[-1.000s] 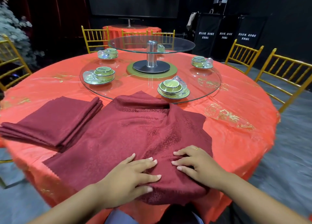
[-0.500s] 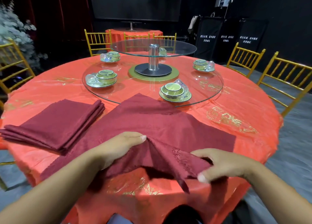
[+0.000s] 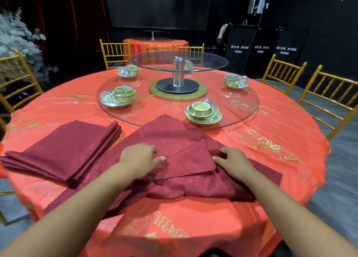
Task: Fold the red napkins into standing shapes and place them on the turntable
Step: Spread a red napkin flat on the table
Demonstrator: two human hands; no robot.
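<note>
Napkin point(image 3: 180, 140) was laid on the table point(image 3: 174, 218) near the front edge, partly folded, with one flap doubled over the middle. The flap's left edge was pinched by the left hand point(image 3: 139, 157), its right edge by the right hand point(image 3: 234, 161). Both grips were narrow, on cloth only. Spare stack point(image 3: 64, 148) was parked just left. Risks: the flap could be let slip, skewing the crease; the overhanging near-left corner could be dragged off; the far corner, at the turntable point(image 3: 249, 109) rim, could be pushed into the bowl set point(image 3: 201, 111).
</note>
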